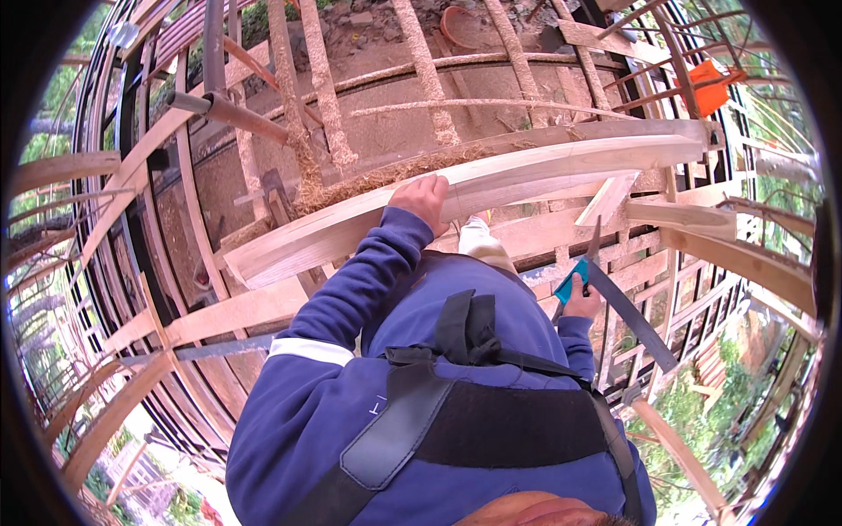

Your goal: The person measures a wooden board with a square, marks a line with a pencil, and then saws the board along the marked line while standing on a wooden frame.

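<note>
A long pale timber board [579,162] lies diagonally across the frame in front of me, over a framework of wooden rails. My left hand [421,197] rests on it left of its middle, fingers curled over the top and gripping it. My right hand [583,296] is closed on the teal handle of a handsaw [636,324], at my right side below the board; its long dark blade slants down to the right. A short pale timber piece [605,197] slants under the board's right part.
Wood shavings [355,184] coat the slats beyond the board. A metal pipe [237,118] juts out at upper left. Bare rods and beams [737,267] crowd both sides, with gaps showing ground and greenery below. An orange item [710,88] hangs at upper right, and a reddish bowl-like container [460,26] lies below.
</note>
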{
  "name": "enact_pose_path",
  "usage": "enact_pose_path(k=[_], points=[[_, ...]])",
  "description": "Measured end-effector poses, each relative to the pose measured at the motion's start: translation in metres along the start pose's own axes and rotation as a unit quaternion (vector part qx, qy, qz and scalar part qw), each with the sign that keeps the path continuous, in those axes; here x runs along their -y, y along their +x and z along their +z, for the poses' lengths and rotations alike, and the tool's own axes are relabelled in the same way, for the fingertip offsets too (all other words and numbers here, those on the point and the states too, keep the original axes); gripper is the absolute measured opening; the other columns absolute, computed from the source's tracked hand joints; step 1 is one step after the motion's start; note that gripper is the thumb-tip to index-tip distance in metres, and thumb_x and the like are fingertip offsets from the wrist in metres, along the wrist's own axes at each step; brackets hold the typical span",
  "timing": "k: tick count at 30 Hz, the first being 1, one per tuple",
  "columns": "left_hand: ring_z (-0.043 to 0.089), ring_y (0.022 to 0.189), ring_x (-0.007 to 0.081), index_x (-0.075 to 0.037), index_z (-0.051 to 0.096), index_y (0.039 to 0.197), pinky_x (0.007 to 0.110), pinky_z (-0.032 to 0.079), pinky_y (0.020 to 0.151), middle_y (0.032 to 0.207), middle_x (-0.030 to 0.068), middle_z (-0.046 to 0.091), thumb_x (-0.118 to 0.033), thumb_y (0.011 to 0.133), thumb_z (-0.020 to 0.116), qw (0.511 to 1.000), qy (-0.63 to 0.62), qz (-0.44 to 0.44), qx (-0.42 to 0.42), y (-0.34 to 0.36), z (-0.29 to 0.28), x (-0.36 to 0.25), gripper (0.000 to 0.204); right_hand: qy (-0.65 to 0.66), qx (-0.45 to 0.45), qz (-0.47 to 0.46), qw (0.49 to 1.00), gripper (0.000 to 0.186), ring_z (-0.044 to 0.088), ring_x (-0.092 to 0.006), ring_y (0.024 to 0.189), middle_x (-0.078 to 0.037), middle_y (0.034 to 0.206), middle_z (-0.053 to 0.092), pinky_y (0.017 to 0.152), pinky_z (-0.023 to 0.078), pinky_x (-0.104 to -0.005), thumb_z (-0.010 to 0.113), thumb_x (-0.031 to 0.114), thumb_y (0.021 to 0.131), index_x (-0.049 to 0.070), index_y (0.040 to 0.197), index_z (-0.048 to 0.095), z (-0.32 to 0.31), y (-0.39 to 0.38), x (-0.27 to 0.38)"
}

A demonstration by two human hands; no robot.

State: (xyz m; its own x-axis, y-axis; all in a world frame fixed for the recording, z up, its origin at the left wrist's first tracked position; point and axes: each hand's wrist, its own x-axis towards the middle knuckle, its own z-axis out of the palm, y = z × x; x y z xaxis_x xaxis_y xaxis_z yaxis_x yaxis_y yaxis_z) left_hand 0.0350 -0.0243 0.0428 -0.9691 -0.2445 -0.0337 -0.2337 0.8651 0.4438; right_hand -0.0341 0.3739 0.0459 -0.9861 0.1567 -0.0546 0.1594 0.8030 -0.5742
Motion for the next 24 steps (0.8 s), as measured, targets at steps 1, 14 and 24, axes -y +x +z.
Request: enact_pose_path(k=[1,14,24], points=[[0.067,0.109,0.0294,-0.008,0.056,0.118,0.04,0.054,0.093,0.117,0.012,0.066,-0.024,0.056,0.089,1.0,-0.007,-0.004,0.008,-0.001,-0.004,-0.006,0.072,-0.026,-0.017,0.004,0.999,0.057,0.051,-0.0227,0.058,-0.012,0.064,0.06,0.059,0.044,-0.0413,0.077,0.049,0.088,-0.006,0.074,0.065,-0.002,0.016,0.0],[0.064,0.12,0.0297,-0.006,0.059,0.125,0.046,0.054,0.098,0.131,0.0146,0.065,-0.015,0.086,0.059,0.991,0.091,0.02,-0.101,-0.024,0.03,-0.028,0.04,0.067,-0.055,0.081,0.993,0.058,0.055,-0.0165,0.061,-0.008,0.074,0.065,0.057,0.046,-0.0351,0.078,0.049,0.086,-0.008,0.084,0.067,0.012,0.22,-0.006],[0.049,0.137,0.0324,-0.009,0.047,0.143,0.052,0.042,0.111,0.149,0.015,0.049,-0.019,0.074,0.074,0.999,0.039,0.0,0.013,-0.027,0.019,-0.028,0.075,0.042,-0.07,0.056,0.995,0.062,0.064,-0.0219,0.065,-0.016,0.081,0.072,0.059,0.051,-0.0384,0.075,0.052,0.088,-0.009,0.09,0.07,0.024,0.238,0.036]])
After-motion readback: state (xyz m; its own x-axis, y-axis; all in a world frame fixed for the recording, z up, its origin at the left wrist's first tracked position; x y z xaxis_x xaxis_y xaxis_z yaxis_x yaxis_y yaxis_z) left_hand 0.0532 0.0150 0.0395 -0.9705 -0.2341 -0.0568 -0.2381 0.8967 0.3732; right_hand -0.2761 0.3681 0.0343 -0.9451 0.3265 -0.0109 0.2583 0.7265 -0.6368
